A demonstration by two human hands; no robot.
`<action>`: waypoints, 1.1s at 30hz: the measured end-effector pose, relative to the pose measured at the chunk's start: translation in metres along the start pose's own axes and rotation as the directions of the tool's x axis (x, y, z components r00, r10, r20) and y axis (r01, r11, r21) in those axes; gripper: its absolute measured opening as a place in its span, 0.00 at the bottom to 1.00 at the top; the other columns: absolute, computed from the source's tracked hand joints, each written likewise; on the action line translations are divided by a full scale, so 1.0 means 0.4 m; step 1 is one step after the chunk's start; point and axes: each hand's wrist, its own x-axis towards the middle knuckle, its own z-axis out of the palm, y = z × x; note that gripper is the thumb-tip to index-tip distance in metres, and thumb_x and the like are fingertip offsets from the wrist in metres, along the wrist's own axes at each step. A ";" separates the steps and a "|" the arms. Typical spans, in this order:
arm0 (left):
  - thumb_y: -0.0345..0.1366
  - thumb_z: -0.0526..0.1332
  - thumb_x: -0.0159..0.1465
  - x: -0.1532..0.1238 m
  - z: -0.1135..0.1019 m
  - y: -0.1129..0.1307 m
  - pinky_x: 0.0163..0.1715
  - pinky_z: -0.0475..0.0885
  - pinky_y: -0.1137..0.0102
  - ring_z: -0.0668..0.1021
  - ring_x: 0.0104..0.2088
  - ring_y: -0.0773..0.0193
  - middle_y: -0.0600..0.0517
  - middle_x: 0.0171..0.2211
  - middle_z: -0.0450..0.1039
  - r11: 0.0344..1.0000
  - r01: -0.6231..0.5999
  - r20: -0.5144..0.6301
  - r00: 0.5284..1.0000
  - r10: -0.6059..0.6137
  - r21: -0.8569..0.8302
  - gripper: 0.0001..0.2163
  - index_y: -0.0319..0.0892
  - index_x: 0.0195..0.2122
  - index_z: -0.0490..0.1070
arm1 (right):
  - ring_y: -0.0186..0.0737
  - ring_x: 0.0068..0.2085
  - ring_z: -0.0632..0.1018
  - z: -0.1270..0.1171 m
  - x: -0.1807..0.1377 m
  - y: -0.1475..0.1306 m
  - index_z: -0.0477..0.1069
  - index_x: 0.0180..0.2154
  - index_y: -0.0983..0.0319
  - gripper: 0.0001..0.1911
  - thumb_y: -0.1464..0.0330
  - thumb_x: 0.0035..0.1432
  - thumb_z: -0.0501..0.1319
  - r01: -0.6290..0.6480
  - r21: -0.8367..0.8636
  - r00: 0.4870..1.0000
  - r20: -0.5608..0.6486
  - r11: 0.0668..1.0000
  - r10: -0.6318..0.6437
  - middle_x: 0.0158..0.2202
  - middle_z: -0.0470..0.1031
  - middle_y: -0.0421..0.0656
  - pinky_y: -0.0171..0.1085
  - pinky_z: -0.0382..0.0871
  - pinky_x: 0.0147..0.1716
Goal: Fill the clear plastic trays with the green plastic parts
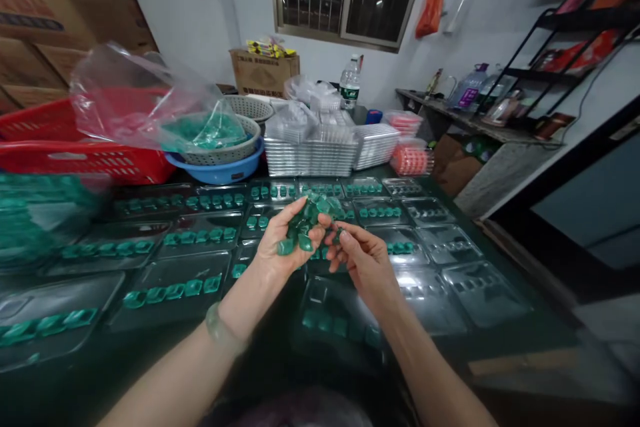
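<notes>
A heap of glossy green translucent pieces (304,221) fills my left hand (278,240), its fingers curled around them above the table. My right hand (369,265) is close beside it, thumb and fingers pinched on a small green piece (337,236) near the left fingertips. Beneath both hands lie clear plastic trays (173,273) in rows, many with a line of green pieces (175,291) set in their hollows. Trays on the right, such as one clear plastic tray (485,293), show hollows without green in them. My forearms hide part of the nearest trays.
On the left stand a red basket (135,163) and a blurred bag of green pieces (47,220). A blue basin (215,172) holds a grey colander (250,147) with green contents under clear plastic. Stacked clear trays (310,157) and a water bottle (349,83) line the back.
</notes>
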 end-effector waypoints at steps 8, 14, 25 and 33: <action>0.39 0.51 0.58 0.002 -0.059 -0.041 0.12 0.63 0.80 0.62 0.15 0.75 0.51 0.20 0.62 0.999 0.039 -0.005 0.999 -0.039 0.012 0.10 0.38 0.25 0.63 | 0.32 0.27 0.71 -0.035 -0.027 0.016 0.64 0.44 0.61 0.15 0.67 0.53 0.55 -0.040 -0.068 0.999 -0.007 0.997 0.039 0.34 0.70 0.43 0.33 0.68 0.22; 0.39 0.52 0.58 -0.026 -0.083 -0.054 0.11 0.60 0.81 0.61 0.14 0.76 0.54 0.17 0.59 0.992 0.114 -0.024 0.993 -0.113 0.055 0.10 0.38 0.26 0.64 | 0.35 0.31 0.72 -0.035 -0.036 0.022 0.59 0.49 0.59 0.19 0.67 0.53 0.55 -0.152 0.098 0.988 0.035 0.983 0.150 0.33 0.70 0.42 0.32 0.68 0.20; 0.36 0.59 0.54 -0.050 -0.106 -0.072 0.11 0.58 0.81 0.69 0.17 0.73 0.51 0.20 0.66 0.875 -0.077 -0.119 0.981 0.151 0.477 0.07 0.37 0.28 0.68 | 0.29 0.22 0.69 -0.019 -0.004 0.068 0.66 0.34 0.61 0.12 0.65 0.45 0.62 -0.221 0.016 0.965 -0.138 0.975 0.221 0.24 0.65 0.36 0.27 0.62 0.12; 0.30 0.57 0.54 -0.056 -0.150 -0.055 0.11 0.58 0.81 0.71 0.21 0.69 0.47 0.25 0.70 0.923 -0.122 -0.091 0.982 0.166 0.365 0.11 0.36 0.39 0.68 | 0.32 0.25 0.71 -0.012 0.011 0.082 0.66 0.34 0.63 0.06 0.69 0.52 0.55 -0.272 0.163 0.962 0.015 0.949 0.273 0.24 0.69 0.40 0.29 0.64 0.16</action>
